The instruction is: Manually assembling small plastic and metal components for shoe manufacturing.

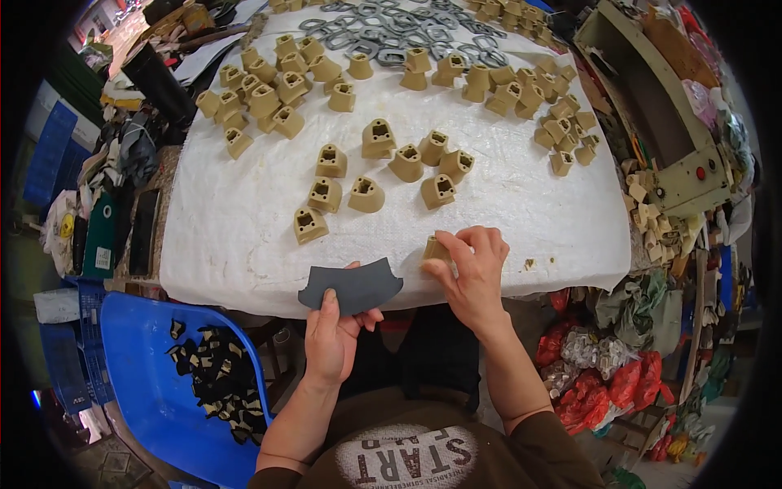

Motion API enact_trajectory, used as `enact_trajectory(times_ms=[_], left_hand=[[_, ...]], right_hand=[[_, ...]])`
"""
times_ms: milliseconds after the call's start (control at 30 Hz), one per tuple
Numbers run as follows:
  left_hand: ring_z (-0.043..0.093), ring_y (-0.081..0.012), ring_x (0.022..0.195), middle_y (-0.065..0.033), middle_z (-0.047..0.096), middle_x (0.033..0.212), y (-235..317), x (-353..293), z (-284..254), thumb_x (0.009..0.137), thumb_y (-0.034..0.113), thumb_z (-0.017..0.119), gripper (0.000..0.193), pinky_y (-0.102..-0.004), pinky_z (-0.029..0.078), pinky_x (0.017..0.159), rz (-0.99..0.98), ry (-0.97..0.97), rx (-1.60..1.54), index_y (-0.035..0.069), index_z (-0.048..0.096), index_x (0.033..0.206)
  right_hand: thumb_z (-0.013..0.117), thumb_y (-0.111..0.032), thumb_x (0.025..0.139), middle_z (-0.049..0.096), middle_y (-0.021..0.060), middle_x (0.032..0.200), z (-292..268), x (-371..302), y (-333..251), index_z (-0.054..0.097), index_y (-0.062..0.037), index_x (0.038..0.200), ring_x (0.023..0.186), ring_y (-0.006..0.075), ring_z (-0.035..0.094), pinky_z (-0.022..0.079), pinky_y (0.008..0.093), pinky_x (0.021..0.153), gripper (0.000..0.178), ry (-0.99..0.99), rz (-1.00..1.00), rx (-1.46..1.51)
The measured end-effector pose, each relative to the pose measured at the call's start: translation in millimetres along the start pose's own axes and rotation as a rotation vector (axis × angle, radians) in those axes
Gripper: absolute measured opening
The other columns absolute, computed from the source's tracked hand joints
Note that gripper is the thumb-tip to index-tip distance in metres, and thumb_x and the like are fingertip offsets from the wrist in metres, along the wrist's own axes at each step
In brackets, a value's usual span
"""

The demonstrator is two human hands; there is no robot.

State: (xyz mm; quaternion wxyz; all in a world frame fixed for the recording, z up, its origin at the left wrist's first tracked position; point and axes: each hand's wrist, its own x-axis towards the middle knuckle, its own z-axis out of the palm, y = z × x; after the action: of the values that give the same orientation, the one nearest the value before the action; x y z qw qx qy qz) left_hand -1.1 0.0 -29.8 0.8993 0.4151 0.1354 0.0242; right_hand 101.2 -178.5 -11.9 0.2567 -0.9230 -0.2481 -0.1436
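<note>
My left hand [330, 342] pinches a dark grey curved piece of sheet material [352, 287] at the near table edge, thumb on top and fingers beneath. To its right, my right hand [476, 273] has thumb and fingers closed around a small tan moulded block [434, 248], partly hidden by the fingers, at the near edge of the white-covered table [244, 220]. Beyond the hands stand several loose tan hollow blocks, among them a block [310, 225] with a square opening and small holes on top, and another block [438, 191] farther right.
More tan blocks [265, 102] crowd the far left and far right, with grey metal-looking rings [391, 57] at the back. A blue tub [134, 367] of black-and-tan pieces stands lower left. Red plastic bags [582, 403] lie lower right, below a beige machine housing [692, 181].
</note>
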Motion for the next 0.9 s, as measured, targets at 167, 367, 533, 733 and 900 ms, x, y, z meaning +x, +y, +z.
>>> enact_trajectory(times_ms=[167,367,533,733,900], left_hand=[[0.053,-0.0191,0.098,-0.0126,0.053,0.12,-1.1,-3.9,4.6,0.1,0.027,0.033,0.046,-0.0324,0.042,0.081,0.082,0.136,-0.032,-0.004,0.038,0.132],[0.05,-0.0212,0.111,-0.0132,0.048,0.128,-5.4,-9.9,0.5,0.099,0.026,0.035,0.046,-0.0354,0.041,0.093,0.068,0.002,-0.134,-0.004,0.036,0.134],[0.044,-0.0246,0.123,-0.0172,0.044,0.133,5.6,-19.6,26.1,0.099,0.026,0.035,0.046,-0.0395,0.034,0.105,0.0,-0.061,-0.178,-0.004,0.035,0.134],[0.042,-0.0263,0.126,-0.0206,0.04,0.138,8.9,-26.3,33.7,0.099,0.027,0.035,0.047,-0.0399,0.033,0.107,-0.016,-0.155,-0.213,-0.005,0.034,0.134],[0.04,-0.0265,0.128,-0.0212,0.039,0.139,7.1,-28.0,37.3,0.099,0.027,0.036,0.048,-0.0401,0.032,0.107,-0.013,-0.168,-0.212,-0.005,0.034,0.134]], right_hand=[[0.075,-0.012,0.069,0.05,0.0135,0.11,4.0,-9.6,8.7,0.056,-0.0068,0.12,0.098,0.0262,0.051,0.036,0.0411,0.093,0.054,-0.05,-0.058,0.105],[0.077,-0.003,0.066,0.058,0.013,0.105,-19.1,-25.0,-32.8,0.055,-0.0016,0.118,0.09,0.0252,0.057,0.048,0.0317,0.077,0.056,-0.043,0.021,0.772],[0.078,-0.019,0.071,0.057,0.0191,0.114,-6.4,-29.7,-45.8,0.05,0.0004,0.122,0.1,0.027,0.056,0.046,0.0366,0.085,0.061,-0.064,-0.189,0.988],[0.078,-0.008,0.067,0.059,0.0167,0.11,-3.3,-30.7,-48.9,0.056,-0.001,0.113,0.097,0.0295,0.058,0.049,0.0369,0.082,0.051,0.085,-0.269,0.945],[0.076,-0.012,0.071,0.058,0.0162,0.113,0.0,-33.3,-43.5,0.053,-0.0023,0.116,0.095,0.0268,0.056,0.047,0.0378,0.082,0.051,0.091,-0.298,0.933]])
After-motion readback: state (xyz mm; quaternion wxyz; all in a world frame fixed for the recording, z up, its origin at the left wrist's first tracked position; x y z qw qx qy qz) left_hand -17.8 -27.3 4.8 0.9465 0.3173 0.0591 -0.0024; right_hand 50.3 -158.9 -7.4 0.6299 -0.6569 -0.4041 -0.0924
